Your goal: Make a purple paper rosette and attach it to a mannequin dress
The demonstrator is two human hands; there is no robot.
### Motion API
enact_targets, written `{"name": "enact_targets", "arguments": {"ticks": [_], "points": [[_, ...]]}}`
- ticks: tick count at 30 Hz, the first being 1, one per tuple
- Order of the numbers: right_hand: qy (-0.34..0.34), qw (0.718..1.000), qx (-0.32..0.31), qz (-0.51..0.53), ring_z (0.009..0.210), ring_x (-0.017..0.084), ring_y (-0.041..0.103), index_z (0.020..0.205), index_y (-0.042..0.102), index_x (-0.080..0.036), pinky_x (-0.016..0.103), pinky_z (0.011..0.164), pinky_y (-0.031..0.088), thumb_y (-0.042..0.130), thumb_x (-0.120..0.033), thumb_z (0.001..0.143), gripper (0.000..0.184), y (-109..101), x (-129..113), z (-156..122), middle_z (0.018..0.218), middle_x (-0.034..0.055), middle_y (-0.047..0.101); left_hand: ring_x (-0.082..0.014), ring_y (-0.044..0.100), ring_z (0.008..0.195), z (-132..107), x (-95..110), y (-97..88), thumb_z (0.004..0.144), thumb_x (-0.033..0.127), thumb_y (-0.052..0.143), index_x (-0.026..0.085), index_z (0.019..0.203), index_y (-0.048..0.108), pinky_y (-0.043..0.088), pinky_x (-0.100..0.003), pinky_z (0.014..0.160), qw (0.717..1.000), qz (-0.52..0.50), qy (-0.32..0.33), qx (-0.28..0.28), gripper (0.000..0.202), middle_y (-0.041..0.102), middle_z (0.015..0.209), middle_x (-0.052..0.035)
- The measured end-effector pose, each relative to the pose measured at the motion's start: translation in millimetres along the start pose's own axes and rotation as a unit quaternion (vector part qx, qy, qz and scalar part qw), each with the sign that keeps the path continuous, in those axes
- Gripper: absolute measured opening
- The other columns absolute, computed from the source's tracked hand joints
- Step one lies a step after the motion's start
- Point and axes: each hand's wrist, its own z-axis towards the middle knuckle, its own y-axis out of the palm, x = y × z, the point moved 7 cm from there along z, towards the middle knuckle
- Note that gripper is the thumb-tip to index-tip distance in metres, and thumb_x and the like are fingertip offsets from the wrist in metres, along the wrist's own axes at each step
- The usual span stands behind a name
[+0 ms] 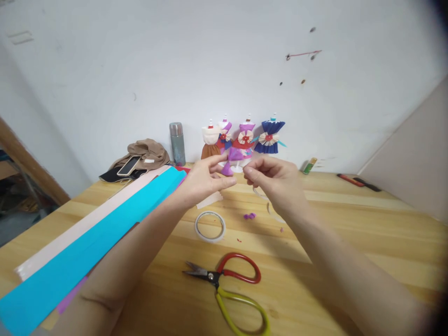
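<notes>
My left hand [206, 177] holds a purple crepe-paper piece [228, 167], pinched in at the middle like a bow, between thumb and fingers. Just to its right, my right hand [268, 175] is closed in a pinch; whatever its fingertips hold is too small to make out. Below the hands lie a small twisted purple scrap [249, 216] and a white roll of tape [197, 227]. Nearer to me, scissors [212, 276] with one red and one yellow-green handle rest with their blades slightly apart.
Several small paper dresses on stands, one dark blue [269, 128], line the wall. Long blue paper [94, 245] lies beneath my left forearm. A flask [178, 144], brown cloth [149, 151], phone [129, 165], green-labelled bottle [309, 166] and red-black tool [357, 182] sit farther back.
</notes>
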Motion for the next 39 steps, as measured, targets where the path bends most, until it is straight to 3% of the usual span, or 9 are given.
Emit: {"name": "enact_targets", "arguments": {"ticks": [2,6,12,18,21,24,30,35,39], "points": [[0.008,1.000,0.013,0.009,0.053,0.013,0.052,0.066,0.061,-0.022,0.028,0.050,0.041,0.073,-0.037,0.075,0.020,-1,5,1,0.057,-0.0002,0.059,-0.0119,0.066,0.071,0,-1,-0.4,0.076,0.018,0.073,0.010,0.131,0.058,0.055,-0.026,0.070,1.000,-0.023,-0.013,0.017,0.058,0.072,0.091,-0.0077],[0.008,0.999,0.008,0.033,0.054,0.013,0.054,0.074,0.062,-0.021,0.027,0.048,0.042,0.073,-0.036,0.073,0.018,2,12,2,0.061,-0.0012,0.059,-0.0091,0.063,0.063,0,-3,2.6,0.080,0.014,0.067,0.007,0.109,0.068,0.054,-0.023,0.065,1.000,-0.004,-0.014,0.017,0.030,0.068,0.078,-0.0039],[0.020,0.992,-0.028,0.121,0.068,0.017,0.064,0.101,0.066,-0.021,0.026,0.048,0.046,0.069,-0.037,0.070,0.035,5,13,4,0.087,0.0039,0.067,-0.0140,0.065,0.075,1,-9,3.4,0.081,0.017,0.063,0.016,0.109,0.073,0.055,-0.028,0.073,0.990,0.135,0.046,-0.001,0.030,0.075,0.096,-0.0060],[0.031,0.998,-0.030,0.052,0.054,0.014,0.059,0.072,0.064,-0.021,0.026,0.047,0.045,0.077,-0.033,0.069,0.018,10,16,2,0.060,0.0002,0.064,-0.0227,0.065,0.103,-1,-4,2.0,0.081,0.014,0.061,0.018,0.119,0.071,0.049,-0.038,0.097,0.958,0.262,0.113,0.019,0.040,0.073,0.113,-0.0086],[0.022,0.998,-0.013,0.056,0.050,0.013,0.058,0.067,0.064,-0.022,0.026,0.045,0.044,0.078,-0.035,0.070,0.020,8,17,3,0.058,0.0000,0.064,-0.0190,0.066,0.094,0,-6,-2.5,0.079,0.018,0.069,0.023,0.141,0.055,0.051,-0.035,0.090,0.975,0.202,0.085,0.032,0.064,0.070,0.118,-0.0092],[0.003,0.996,0.041,0.074,0.050,0.013,0.058,0.068,0.064,-0.023,0.026,0.044,0.044,0.078,-0.037,0.071,0.020,2,17,4,0.058,-0.0007,0.064,-0.0137,0.064,0.081,2,-14,-5.3,0.074,0.023,0.078,0.025,0.148,0.045,0.053,-0.030,0.078,0.998,0.043,0.024,0.047,0.081,0.067,0.118,-0.0096],[-0.019,0.993,0.075,0.084,0.055,0.018,0.063,0.069,0.061,-0.025,0.030,0.047,0.049,0.080,-0.037,0.070,0.023,6,24,1,0.059,-0.0012,0.063,-0.0102,0.061,0.073,1,-46,23.7,0.067,0.032,0.086,0.011,0.099,0.069,0.049,-0.025,0.067,0.952,-0.275,-0.134,-0.020,0.041,0.066,0.092,-0.0063],[0.003,0.997,0.014,0.080,0.060,0.020,0.066,0.071,0.059,-0.025,0.032,0.050,0.051,0.080,-0.043,0.071,0.028,23,31,-4,0.062,0.0002,0.064,-0.0079,0.056,0.068,3,-51,15.7,0.067,0.033,0.085,0.013,0.087,0.071,0.038,-0.021,0.060,0.946,-0.302,-0.101,0.055,0.032,0.063,0.075,-0.0005],[0.031,0.997,-0.017,0.075,0.057,0.018,0.065,0.077,0.062,-0.023,0.031,0.049,0.050,0.078,-0.047,0.071,0.029,27,28,-7,0.067,0.0012,0.067,-0.0087,0.055,0.068,7,-47,9.6,0.064,0.036,0.086,0.012,0.082,0.072,0.036,-0.022,0.059,0.957,-0.278,-0.076,0.041,0.033,0.064,0.074,-0.0013]]}}
